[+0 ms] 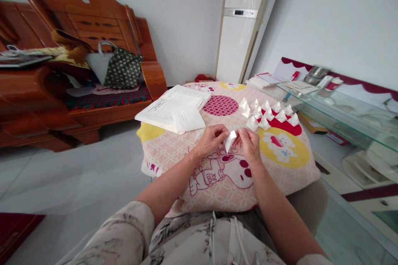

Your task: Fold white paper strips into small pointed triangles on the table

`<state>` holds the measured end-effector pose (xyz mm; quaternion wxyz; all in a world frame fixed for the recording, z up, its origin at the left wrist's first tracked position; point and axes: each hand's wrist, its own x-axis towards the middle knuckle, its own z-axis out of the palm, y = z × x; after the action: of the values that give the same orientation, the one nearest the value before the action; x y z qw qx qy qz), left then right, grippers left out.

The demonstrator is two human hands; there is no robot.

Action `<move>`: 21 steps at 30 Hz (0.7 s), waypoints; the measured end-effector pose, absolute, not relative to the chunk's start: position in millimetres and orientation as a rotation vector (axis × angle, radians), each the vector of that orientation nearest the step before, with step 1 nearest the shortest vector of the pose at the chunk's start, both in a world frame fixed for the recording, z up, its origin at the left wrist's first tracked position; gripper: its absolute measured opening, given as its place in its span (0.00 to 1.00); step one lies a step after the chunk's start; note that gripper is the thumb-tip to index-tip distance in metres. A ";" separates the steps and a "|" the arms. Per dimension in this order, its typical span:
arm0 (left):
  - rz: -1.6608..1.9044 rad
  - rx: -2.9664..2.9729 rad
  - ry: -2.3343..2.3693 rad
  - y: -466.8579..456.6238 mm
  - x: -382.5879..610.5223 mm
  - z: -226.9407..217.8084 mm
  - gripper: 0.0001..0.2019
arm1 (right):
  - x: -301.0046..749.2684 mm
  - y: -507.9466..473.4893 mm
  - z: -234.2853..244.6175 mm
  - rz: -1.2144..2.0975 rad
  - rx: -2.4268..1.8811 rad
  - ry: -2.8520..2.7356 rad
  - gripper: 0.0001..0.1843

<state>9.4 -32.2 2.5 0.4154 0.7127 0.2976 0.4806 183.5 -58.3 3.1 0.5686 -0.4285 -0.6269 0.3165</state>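
Note:
My left hand (212, 137) and my right hand (250, 144) meet over a small table covered by a pink cartoon-print cloth (224, 182). Both pinch one small folded white paper piece (230, 140) between their fingertips, the left from its left side, the right from its right. Beyond my hands, several finished folded white paper pieces (268, 114) lie in rows on the cloth. A stack of white printed sheets (175, 109) rests at the table's far left.
A wooden sofa (77, 70) with a dotted bag (122, 68) stands at the left. A tall white air conditioner (241, 29) is in the corner. A glass shelf (342, 112) with cups and papers runs along the right. Grey floor lies to the left.

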 end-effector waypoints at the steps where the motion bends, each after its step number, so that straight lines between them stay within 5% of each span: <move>1: 1.209 1.790 0.748 -32.3 9.4 2.7 0.19 | 183.1 -58.9 4.3 0.757 -1.001 -1.474 0.20; 6: 1.212 1.804 0.755 -33.4 9.3 3.3 0.18 | 182.1 -61.3 8.6 0.793 -1.006 -1.462 0.13; 21: 1.069 1.755 0.668 -22.7 -2.8 3.2 0.16 | 189.3 -51.0 4.6 1.115 -0.860 -0.938 0.13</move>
<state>-2.8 -22.7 3.2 0.4710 0.7164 0.2728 0.4366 189.3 -51.0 4.6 0.6631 -0.3804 -0.4148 0.4935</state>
